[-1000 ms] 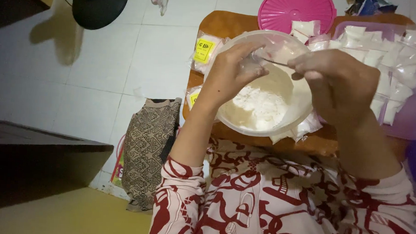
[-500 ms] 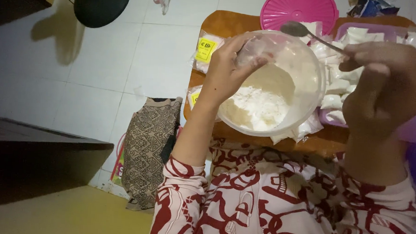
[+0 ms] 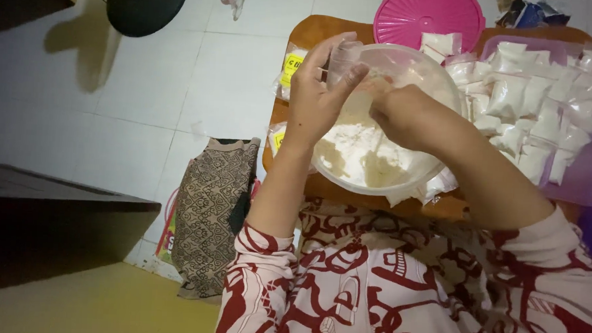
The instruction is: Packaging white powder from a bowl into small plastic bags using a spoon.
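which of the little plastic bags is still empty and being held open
The clear small bag pinched in the left hand over the bowl; the bags in the purple tray at right are all filled white.

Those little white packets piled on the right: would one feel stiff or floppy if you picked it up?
Probably floppy: the packets look like thin clear bags, bulging softly. Likely light, since each is small beside the hands. Perhaps slippery, as the plastic shines.
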